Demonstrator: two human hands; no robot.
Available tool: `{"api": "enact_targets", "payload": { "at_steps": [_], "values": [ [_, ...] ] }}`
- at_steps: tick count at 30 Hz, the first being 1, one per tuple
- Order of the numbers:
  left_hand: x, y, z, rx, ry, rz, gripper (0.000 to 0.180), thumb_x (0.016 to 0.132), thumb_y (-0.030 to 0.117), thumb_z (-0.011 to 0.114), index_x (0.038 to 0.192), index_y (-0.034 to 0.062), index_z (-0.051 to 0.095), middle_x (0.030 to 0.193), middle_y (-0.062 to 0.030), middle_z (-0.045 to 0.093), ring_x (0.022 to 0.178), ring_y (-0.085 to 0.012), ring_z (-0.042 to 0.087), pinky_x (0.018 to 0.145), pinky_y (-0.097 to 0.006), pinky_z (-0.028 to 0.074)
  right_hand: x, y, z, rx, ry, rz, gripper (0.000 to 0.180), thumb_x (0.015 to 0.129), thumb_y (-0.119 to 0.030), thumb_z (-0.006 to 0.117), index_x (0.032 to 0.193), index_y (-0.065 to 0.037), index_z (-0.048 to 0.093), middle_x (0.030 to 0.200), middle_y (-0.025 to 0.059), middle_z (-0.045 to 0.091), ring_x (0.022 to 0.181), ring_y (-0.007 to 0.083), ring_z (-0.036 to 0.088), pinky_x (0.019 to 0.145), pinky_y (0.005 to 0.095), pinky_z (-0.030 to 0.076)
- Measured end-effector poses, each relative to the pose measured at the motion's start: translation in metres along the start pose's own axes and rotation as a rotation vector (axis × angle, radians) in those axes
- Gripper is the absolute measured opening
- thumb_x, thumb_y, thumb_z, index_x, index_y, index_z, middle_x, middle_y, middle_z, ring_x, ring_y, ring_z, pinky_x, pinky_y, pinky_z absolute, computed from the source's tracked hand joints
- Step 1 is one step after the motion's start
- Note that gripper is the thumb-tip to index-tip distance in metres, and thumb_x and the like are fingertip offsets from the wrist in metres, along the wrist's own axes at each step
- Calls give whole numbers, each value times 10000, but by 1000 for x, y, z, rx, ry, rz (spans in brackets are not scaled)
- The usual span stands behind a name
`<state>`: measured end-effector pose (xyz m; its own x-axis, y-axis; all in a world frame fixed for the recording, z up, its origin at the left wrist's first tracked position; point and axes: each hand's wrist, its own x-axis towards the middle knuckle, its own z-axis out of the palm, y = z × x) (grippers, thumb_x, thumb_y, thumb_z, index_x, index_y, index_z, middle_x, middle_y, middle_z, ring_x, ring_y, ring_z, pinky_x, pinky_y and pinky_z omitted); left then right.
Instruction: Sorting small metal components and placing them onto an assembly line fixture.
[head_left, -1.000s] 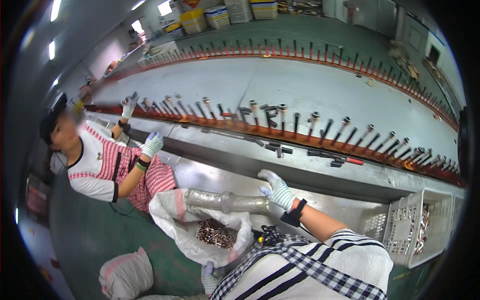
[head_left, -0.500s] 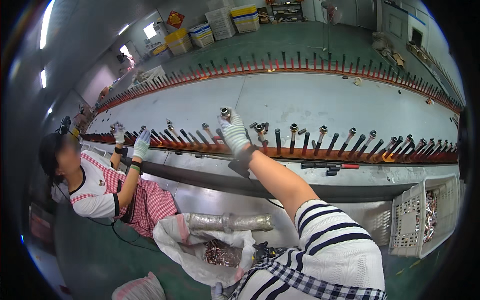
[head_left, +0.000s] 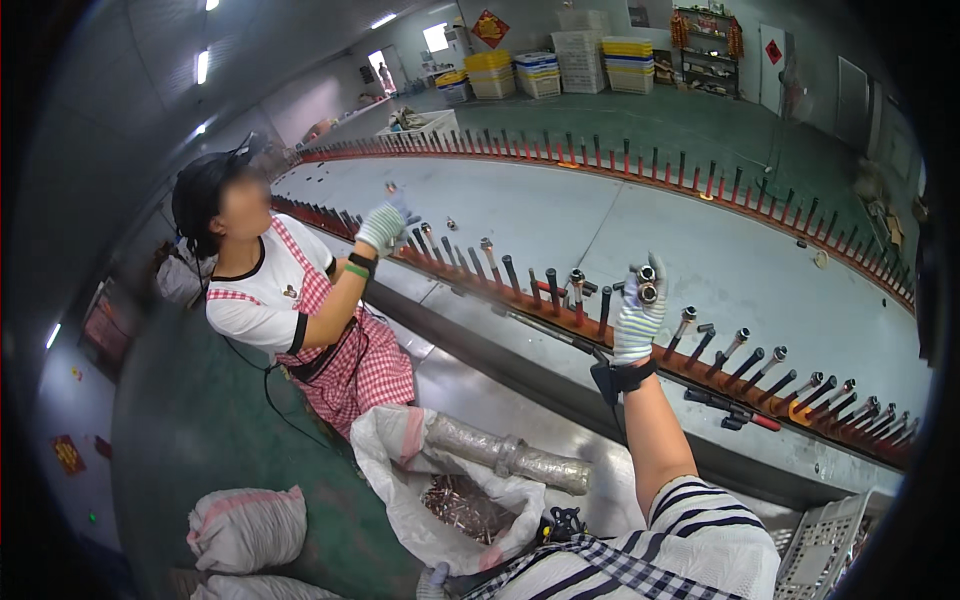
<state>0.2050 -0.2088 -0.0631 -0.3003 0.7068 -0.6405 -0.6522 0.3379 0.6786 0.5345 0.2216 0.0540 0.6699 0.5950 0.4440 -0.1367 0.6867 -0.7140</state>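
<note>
My right hand [head_left: 638,325], in a striped white glove, is raised over the near row of upright pegs. Its fingers close around a shiny metal piece with a round, ring-like head [head_left: 648,288]; part of the piece is hidden in the palm. Beside it in the row stand black pegs [head_left: 604,310], and several others carry similar shiny heads [head_left: 742,335]. At the lower edge my gloved left hand [head_left: 433,582] shows only in part, by an open white sack [head_left: 385,455] of small metal parts [head_left: 460,505]. Its fingers cannot be made out.
A co-worker [head_left: 315,290] in a pink checked apron works at the row to my left. The long grey table [head_left: 540,230] has a far row of red and black pegs [head_left: 655,170]. A wrapped tube [head_left: 510,460] lies behind the sack; a white crate [head_left: 825,545] stands right.
The view has swung left, showing more of the co-worker. My right hand still holds the metal piece, now more upright above the near row. A co-worker's gloved hand has lifted.
</note>
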Motion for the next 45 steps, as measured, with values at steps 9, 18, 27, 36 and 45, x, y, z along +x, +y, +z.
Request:
{"api": "enact_targets", "payload": {
  "at_steps": [9, 18, 27, 36, 45],
  "values": [
    [-5, -3, 12, 3, -78, 3, 595, 849, 380, 653, 1306, 63, 443, 1202, -150, 574, 1059, -260, 561, 887, -428, 483, -213, -26, -18, -258, -1207, 462, 610, 792, -53, 669, 1342, -43, 403, 1113, 91, 570, 986, 168, 565, 856, 289, 484],
    [-12, -1, 0, 52, -72, -36, 598, 844, 373, 661, 1313, 73, 441, 1203, -145, 572, 1058, -257, 558, 884, -428, 482, -181, -20, -91, -477, -640, 186, 573, 825, -252, 625, 1307, -5, 437, 1313, 231, 445, 1262, 369, 398, 1086, 403, 299],
    [-9, -3, 25, -25, -21, -98, 577, 834, 277, 685, 1319, 112, 420, 1179, -124, 555, 1062, -271, 540, 888, -454, 474, 7, 21, -40, -555, -107, 317, 377, 860, -53, 587, 1229, -14, 519, 1084, 114, 603, 977, 199, 557, 893, 313, 433],
    [-8, -5, 1, -62, -16, -57, 593, 815, 285, 697, 1274, 39, 414, 1203, -177, 542, 1104, -316, 533, 944, -486, 454, -80, -63, -6, -28, -265, 247, 199, 882, -74, 595, 1079, -45, 591, 844, -11, 578, 758, 69, 525, 672, 230, 449],
    [53, 7, -75, -258, -270, -336, 623, 851, 169, 637, 1374, 36, 327, 1306, -211, 479, 1189, -343, 500, 1029, -484, 410, -237, -33, -41, -490, -1411, 374, 507, 811, -134, 623, 1281, -24, 468, 1198, 236, 537, 1100, 339, 549, 930, 405, 451]
  ]
}}
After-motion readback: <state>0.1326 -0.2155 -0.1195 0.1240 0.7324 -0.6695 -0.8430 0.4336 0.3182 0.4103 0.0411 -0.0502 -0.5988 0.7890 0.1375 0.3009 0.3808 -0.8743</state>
